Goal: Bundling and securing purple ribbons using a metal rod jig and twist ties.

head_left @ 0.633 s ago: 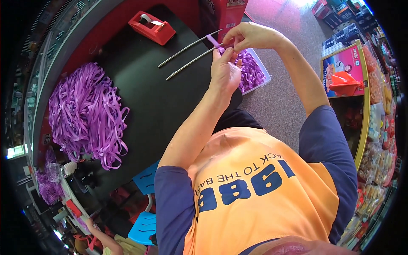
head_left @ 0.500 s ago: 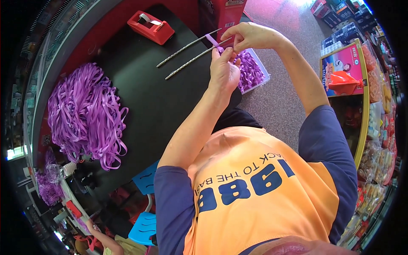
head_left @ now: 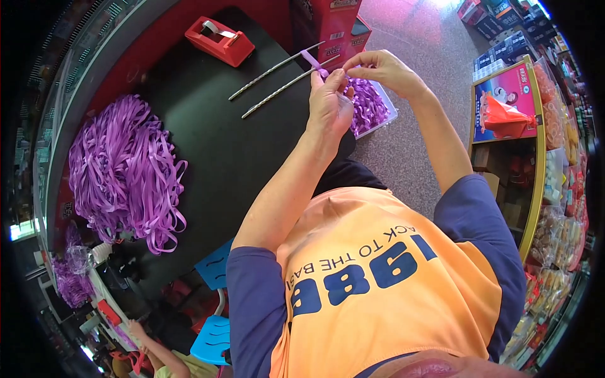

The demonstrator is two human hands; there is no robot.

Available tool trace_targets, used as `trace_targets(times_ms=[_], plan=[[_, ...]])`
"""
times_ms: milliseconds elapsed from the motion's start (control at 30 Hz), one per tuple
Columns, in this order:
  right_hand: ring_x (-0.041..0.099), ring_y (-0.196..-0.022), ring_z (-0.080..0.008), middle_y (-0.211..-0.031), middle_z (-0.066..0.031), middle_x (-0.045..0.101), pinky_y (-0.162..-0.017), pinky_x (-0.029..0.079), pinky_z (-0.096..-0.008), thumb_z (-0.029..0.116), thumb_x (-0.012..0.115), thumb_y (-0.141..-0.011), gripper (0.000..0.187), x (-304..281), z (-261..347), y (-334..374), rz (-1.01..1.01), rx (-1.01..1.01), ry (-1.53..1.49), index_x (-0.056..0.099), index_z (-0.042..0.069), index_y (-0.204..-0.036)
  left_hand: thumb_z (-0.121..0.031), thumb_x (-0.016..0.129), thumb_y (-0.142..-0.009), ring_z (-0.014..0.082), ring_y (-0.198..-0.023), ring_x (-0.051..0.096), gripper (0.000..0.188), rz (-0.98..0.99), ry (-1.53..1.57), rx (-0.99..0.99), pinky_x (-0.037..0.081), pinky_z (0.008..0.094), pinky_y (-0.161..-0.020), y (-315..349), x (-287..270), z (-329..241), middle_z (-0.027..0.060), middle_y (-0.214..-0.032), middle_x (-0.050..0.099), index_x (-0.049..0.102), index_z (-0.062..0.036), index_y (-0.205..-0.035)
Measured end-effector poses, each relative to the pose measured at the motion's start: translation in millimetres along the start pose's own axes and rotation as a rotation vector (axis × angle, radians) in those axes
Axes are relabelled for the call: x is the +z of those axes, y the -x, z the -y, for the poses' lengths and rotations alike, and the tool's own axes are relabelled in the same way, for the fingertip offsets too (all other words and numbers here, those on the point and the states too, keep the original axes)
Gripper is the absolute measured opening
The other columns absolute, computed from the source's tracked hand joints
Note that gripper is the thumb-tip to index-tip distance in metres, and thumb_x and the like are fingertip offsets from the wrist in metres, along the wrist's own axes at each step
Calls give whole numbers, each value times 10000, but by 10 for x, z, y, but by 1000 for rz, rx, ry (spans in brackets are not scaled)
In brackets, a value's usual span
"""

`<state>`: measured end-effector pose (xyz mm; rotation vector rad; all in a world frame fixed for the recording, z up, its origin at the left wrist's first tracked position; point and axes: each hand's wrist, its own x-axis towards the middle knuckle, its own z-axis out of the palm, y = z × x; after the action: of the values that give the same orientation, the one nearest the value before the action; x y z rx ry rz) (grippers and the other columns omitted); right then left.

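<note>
I am watching the left hand [head_left: 329, 108] pinching purple ribbon [head_left: 308, 59] at two metal rods [head_left: 277, 95].
On my feed, the ribbon is crossing both rods near their far ends; the right hand [head_left: 383, 72] is hovering just beside, its thumb and forefinger nearly meeting, though I cannot tell whether they are gripping anything. A big ribbon heap [head_left: 126, 167] is lying on the black table [head_left: 211, 170].

Upper centre of frame: left hand [head_left: 329, 104] pinched purple ribbon [head_left: 309, 59] strung across two spiral metal rods [head_left: 277, 94]; right hand [head_left: 387, 73] hovered just beside, grip unclear. Left: heap of purple ribbons [head_left: 126, 170] lay on black table [head_left: 211, 170]. Upper left: red tape dispenser [head_left: 232, 50] stood.
</note>
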<state>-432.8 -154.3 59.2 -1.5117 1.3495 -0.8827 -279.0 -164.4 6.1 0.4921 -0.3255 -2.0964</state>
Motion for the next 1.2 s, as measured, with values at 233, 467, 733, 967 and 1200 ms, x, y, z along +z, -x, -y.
trace_targets(times_ms=[233,467,733,967,1200], plan=[[546,-816,-64,-844,6,614,-748,431,-221,204,648,-869,210,-193,-21,-176,32,-25,14,654,2,-929,-101,662,-843,167,-1035,427,508,-37,66,-50,333,385,-893,22,28,-7,5,-1130,474,376,-210,-1249],[526,-795,-54,-826,12,595,-716,427,-218,271,629,-877,265,-44,182,-731,236,-71,173,643,11,-931,-105,701,-813,193,-1068,394,610,-8,118,-44,321,399,-910,29,31,7,21,-1178,446,347,-249,-1289],[507,-696,-58,-727,13,576,-637,428,-235,302,628,-858,298,63,56,-1067,317,5,389,652,6,-878,-115,690,-825,193,-1073,410,552,7,171,-68,320,395,-905,57,67,11,4,-1182,484,372,-274,-1248],[539,-632,-93,-675,-38,592,-603,436,-241,335,662,-813,324,101,109,-1066,231,-10,576,661,11,-818,-123,684,-827,192,-1074,409,607,6,174,-70,307,408,-914,56,71,12,15,-1191,482,332,-283,-1295],[649,-738,-243,-807,-134,682,-724,497,-328,375,687,-762,381,193,85,-922,42,21,662,696,24,-911,-96,652,-839,187,-1076,415,637,-18,188,-90,311,404,-910,88,114,-10,23,-1181,491,295,-293,-1329]])
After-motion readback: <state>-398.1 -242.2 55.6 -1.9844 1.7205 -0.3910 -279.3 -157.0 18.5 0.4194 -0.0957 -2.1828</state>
